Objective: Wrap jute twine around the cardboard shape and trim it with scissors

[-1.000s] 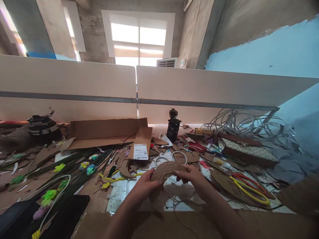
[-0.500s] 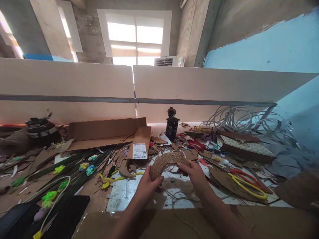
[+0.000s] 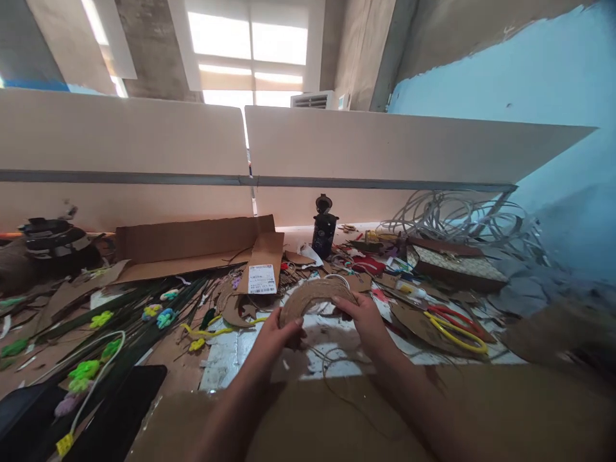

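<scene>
A brown crescent wrapped in twine (image 3: 312,294) is held up over the table between my two hands. My left hand (image 3: 282,328) grips its left end, thumb on top. The right end is pinched by my right hand (image 3: 359,311). Loose twine (image 3: 332,366) trails below the crescent toward the table's front edge. Another brown curved piece (image 3: 231,308) lies to the left, near a yellow fuzzy strip (image 3: 212,331). Scissors with red and yellow handles (image 3: 457,330) lie to the right on cardboard.
An open cardboard box (image 3: 192,247) and a dark bottle with its lid up (image 3: 324,232) stand behind. Coiled clear tubing (image 3: 447,215) and a patterned bag (image 3: 452,266) are at the back right. Crocheted flowers (image 3: 84,374) lie at the left.
The view has shifted, so the scene sits a little higher and further left. Both hands still hold the crescent, in much the same pose.
</scene>
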The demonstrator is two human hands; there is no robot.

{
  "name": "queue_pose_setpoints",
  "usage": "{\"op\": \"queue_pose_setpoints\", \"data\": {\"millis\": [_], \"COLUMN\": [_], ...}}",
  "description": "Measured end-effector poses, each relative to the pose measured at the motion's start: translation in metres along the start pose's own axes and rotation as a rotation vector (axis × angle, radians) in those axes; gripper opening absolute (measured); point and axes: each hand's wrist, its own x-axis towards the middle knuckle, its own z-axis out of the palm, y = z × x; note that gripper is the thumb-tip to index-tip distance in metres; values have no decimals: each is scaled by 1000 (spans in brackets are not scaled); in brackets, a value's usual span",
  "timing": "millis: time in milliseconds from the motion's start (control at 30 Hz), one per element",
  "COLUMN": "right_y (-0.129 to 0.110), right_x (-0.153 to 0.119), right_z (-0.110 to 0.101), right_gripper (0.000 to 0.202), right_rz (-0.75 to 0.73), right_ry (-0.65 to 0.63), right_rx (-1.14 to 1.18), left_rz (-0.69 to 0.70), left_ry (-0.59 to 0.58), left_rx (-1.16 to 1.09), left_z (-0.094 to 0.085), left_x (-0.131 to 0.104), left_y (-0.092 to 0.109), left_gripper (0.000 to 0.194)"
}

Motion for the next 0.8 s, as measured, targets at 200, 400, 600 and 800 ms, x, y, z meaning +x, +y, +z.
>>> {"op": "queue_pose_setpoints", "data": {"millis": [200,400,600,800], "right_y": [-9,-44,-50,-40], "right_x": [2,-27,-92,-114], "right_z": [-10,-67,-95,-74], "right_gripper": [45,29,8,10], "right_rz": [35,-52,-82,-123], "right_ry": [-117,-374,-683,-618], "right_rx": [-77,-526,-1016,-1103], "left_rz": [-107,-69,-23,-35], "left_ry": [68,137,151,166], "left_rx": [-70,-48,-20,-73], "left_z": [-5,-8,-6,-5], "left_x": [1,2,0,0], "left_y": [7,14,15,14], "left_gripper": [38,32,33,35]}}
